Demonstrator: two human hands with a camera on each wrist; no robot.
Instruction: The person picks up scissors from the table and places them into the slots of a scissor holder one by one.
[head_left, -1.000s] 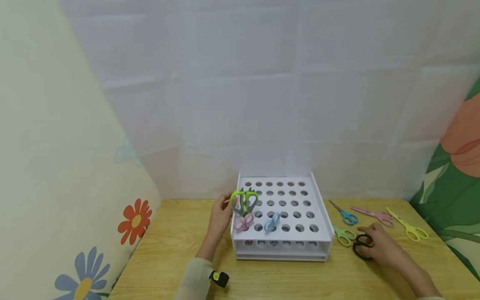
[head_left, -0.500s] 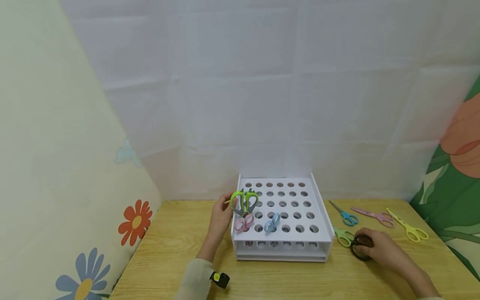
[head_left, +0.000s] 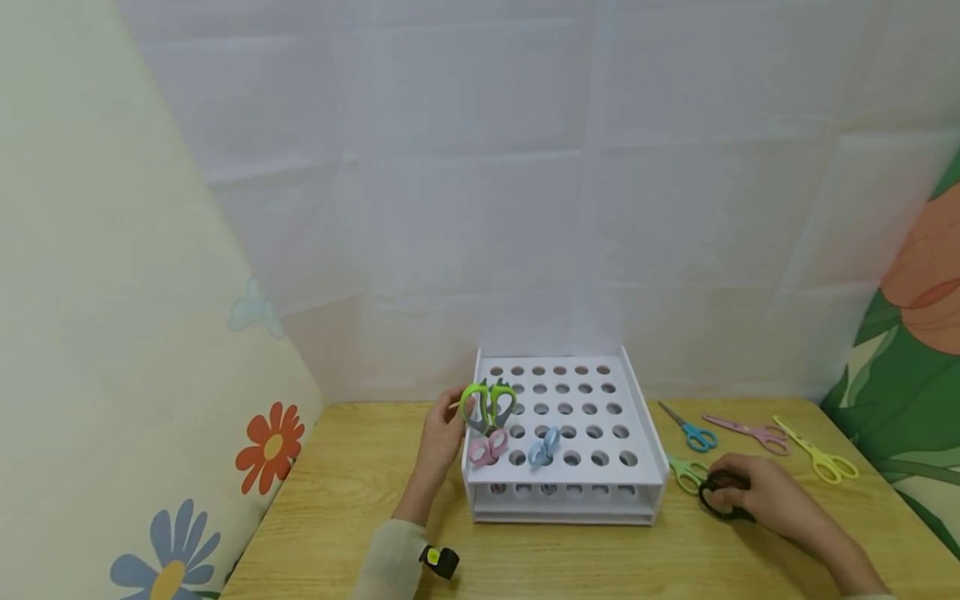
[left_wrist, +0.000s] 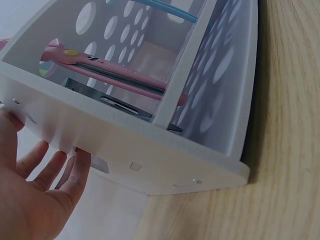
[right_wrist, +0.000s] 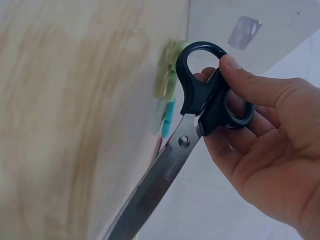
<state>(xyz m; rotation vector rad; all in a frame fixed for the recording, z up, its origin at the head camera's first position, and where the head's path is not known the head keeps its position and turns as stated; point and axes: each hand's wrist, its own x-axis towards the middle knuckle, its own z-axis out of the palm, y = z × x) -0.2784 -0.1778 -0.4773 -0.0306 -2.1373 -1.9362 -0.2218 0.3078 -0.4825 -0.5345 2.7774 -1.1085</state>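
Note:
In the head view my right hand [head_left: 761,496] grips black-handled scissors [head_left: 722,492] by the handle loops. The right wrist view has the metal blades [right_wrist: 165,175] pointing down, with my thumb on one loop. My left hand [head_left: 441,442] touches the left side of a white two-tier rack [head_left: 645,467] full of round holes; its fingertips rest on the outer wall [left_wrist: 120,150] in the left wrist view. Green-and-grey scissors [head_left: 487,404], pink scissors [head_left: 489,447] and light blue scissors [head_left: 544,447] stand in the rack, handles up.
Right of the rack lie blue scissors [head_left: 693,432], light green scissors [head_left: 686,473], pink zigzag-style scissors [head_left: 757,432] and yellow scissors [head_left: 821,457] on the wooden table [head_left: 337,500]. A white sheet [head_left: 480,208] hangs behind.
My right hand has closed round the black-handled scissors and shifted slightly left with their handles, which now tilt. The left hand and the rack have stayed in place.

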